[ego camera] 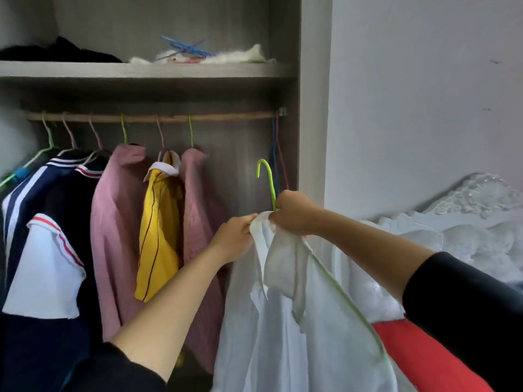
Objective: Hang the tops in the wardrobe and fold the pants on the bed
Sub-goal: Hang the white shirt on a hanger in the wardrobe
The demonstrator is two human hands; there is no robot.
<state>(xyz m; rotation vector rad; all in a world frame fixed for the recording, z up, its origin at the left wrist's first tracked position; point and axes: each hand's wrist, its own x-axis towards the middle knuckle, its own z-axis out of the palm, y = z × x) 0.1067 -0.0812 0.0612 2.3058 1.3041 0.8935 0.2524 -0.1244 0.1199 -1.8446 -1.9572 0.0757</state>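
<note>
black sleeves sit closest; left hand pinches the collar of the white shirt, fingers curled on the cloth; right hand is fisted round the neck of the green hanger inside that shirt, below the rail, not yet hooked; several hung tops look done; a red garment waits by the bed; no folded pants in view
</note>
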